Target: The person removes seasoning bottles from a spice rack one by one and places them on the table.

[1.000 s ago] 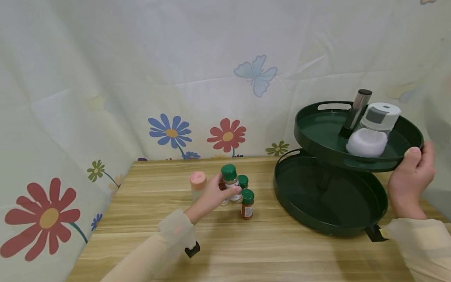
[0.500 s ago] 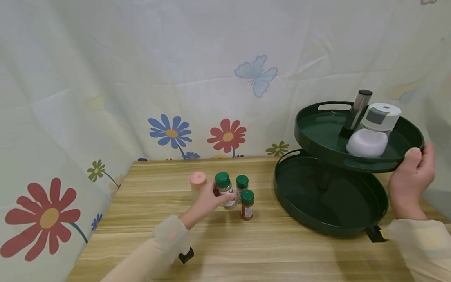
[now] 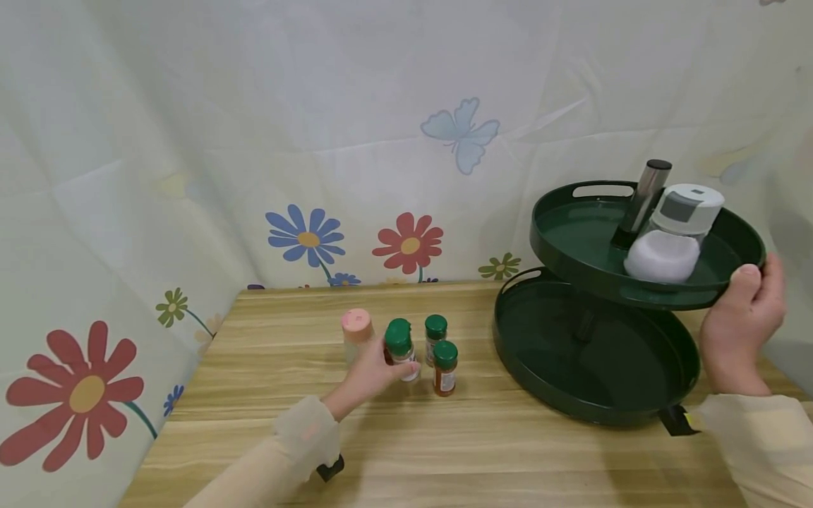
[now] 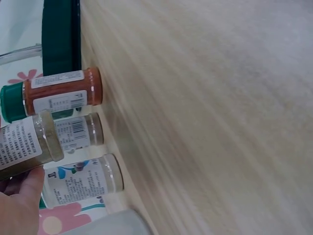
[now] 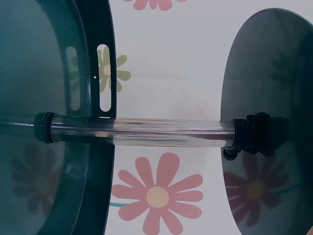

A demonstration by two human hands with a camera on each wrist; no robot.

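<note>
My left hand [image 3: 371,374] holds a green-capped spice jar [image 3: 399,339], thumb on its near side. In the left wrist view, this jar [image 4: 22,144] is tilted, its base off the tabletop. Close by stand a jar of red-brown spice [image 3: 445,368] and another green-capped jar [image 3: 435,339]. A further pale spice jar [image 4: 80,181] shows beyond my thumb in the left wrist view; in the head view it is hidden. My right hand [image 3: 743,317] grips the right rim of the upper dark green tray [image 3: 565,264], part of a two-tier stand.
The pink-capped container [image 3: 358,335] stands just left of my left hand. On the upper tray are a slim metallic cylinder [image 3: 644,201] and a white-lidded jar [image 3: 682,219]. Below lies the lower tray [image 3: 571,402], joined by a clear post [image 5: 171,132]. A flowered curtain [image 3: 356,141] hangs behind.
My left hand has brought the spice jar left and down, away from the other green-capped jars. The right hand stays on the tray rim.
</note>
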